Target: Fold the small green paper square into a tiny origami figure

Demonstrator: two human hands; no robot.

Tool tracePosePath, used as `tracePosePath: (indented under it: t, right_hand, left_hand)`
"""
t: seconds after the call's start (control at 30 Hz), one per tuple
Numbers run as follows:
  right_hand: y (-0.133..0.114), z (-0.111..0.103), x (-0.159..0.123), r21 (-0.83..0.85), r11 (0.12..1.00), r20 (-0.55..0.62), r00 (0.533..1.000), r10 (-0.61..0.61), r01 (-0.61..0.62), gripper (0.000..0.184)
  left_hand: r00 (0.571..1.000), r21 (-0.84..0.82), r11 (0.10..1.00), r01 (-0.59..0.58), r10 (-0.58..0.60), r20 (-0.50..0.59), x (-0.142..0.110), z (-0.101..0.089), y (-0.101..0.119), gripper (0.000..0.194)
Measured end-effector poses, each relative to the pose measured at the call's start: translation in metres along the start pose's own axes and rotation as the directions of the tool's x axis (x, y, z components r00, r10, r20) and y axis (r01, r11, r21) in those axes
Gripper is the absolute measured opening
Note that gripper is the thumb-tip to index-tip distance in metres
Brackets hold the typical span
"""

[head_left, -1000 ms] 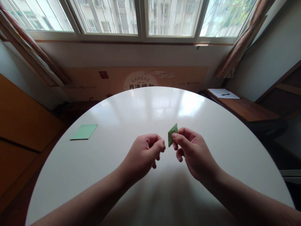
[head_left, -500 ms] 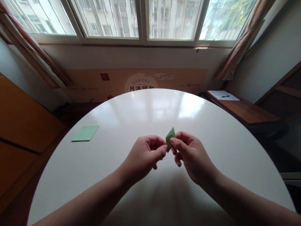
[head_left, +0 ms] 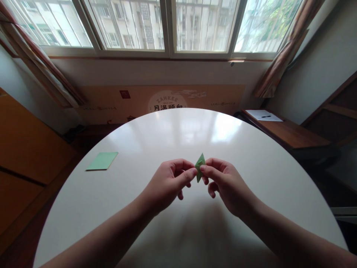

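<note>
A small piece of folded green paper [head_left: 200, 163], pointed at top and bottom, is held up over the white table between my two hands. My left hand [head_left: 174, 178] pinches its left edge between thumb and forefinger. From the other side, my right hand [head_left: 223, 176] grips it with the thumb on the near face. Part of the paper is hidden behind the fingertips. The lower fingers of both hands are curled loosely beneath it.
The round white table [head_left: 134, 141] fills the middle. A stack of light green square paper [head_left: 102, 161] lies at its left. Beyond the right rim, a wooden side table [head_left: 304, 130] bears a white sheet [head_left: 259, 114] with a pen [head_left: 266, 116]. A printed board [head_left: 134, 104] stands below the windows.
Both hands have shifted slightly left with the folded paper, which is turned a little and shows a narrower shape. The view has tilted up slightly.
</note>
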State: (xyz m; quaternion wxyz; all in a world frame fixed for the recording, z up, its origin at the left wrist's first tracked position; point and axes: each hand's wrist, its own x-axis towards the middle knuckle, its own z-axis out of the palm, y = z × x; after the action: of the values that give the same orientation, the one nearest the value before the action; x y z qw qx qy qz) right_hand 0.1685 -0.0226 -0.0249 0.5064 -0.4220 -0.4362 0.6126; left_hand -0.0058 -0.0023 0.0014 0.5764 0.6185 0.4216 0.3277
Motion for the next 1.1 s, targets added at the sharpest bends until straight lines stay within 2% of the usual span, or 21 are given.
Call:
tracePosePath:
  t: [0.1, 0.27, 0.37, 0.53, 0.7, 0.77, 0.9, 0.93, 1.0, 1.1]
  right_hand:
    - [-0.004, -0.001, -0.001, -0.018, 1.000, 0.041, 0.999, 0.026, -0.025, 0.020]
    - [-0.004, 0.002, -0.002, -0.033, 0.999, 0.094, 0.995, 0.043, -0.040, 0.024]
    - [0.000, 0.004, -0.002, -0.062, 0.998, 0.130, 0.991, 0.037, -0.029, 0.023]
    - [0.001, 0.006, -0.002, -0.095, 0.995, 0.084, 0.996, 0.023, -0.015, 0.019]
    - [-0.005, 0.005, -0.002, -0.066, 0.997, 0.010, 1.000, -0.025, 0.026, 0.016]
    - [-0.007, 0.003, -0.002, -0.037, 0.998, -0.017, 0.999, -0.043, 0.043, 0.014]
    - [-0.009, 0.001, -0.002, -0.029, 1.000, 0.014, 1.000, -0.002, 0.003, 0.011]
    - [-0.010, 0.001, -0.002, -0.040, 0.999, 0.036, 0.999, 0.015, -0.014, 0.011]
    - [-0.010, 0.002, -0.003, -0.051, 0.998, 0.068, 0.997, 0.031, -0.027, 0.012]
    - [-0.010, 0.003, -0.005, -0.021, 1.000, 0.059, 0.998, -0.005, 0.006, 0.015]
  left_hand:
    - [0.999, 0.007, 1.000, 0.009, -0.009, -0.053, 0.000, 0.001, 0.001, 0.019]
    - [0.985, -0.147, 0.988, 0.041, -0.065, -0.160, 0.001, 0.003, 0.000, 0.022]
    - [0.978, -0.164, 0.986, 0.023, -0.057, -0.202, 0.000, 0.004, 0.000, 0.022]
    - [0.983, -0.109, 0.994, 0.002, -0.021, -0.180, 0.001, 0.004, -0.003, 0.018]
    - [0.997, -0.041, 0.999, 0.005, -0.008, -0.078, 0.000, 0.003, -0.006, 0.013]
    - [0.998, -0.059, 0.998, -0.002, -0.002, -0.055, 0.000, 0.002, -0.005, 0.021]
    - [0.990, -0.134, 0.987, -0.091, 0.074, -0.124, -0.001, 0.001, -0.004, 0.047]
    - [0.987, -0.121, 0.986, -0.111, 0.095, -0.132, -0.001, 0.001, -0.004, 0.047]
    - [0.986, -0.070, 0.989, -0.129, 0.121, -0.116, -0.001, 0.000, -0.003, 0.033]
    - [0.990, -0.095, 0.991, -0.096, 0.085, -0.114, -0.002, 0.001, 0.000, 0.018]
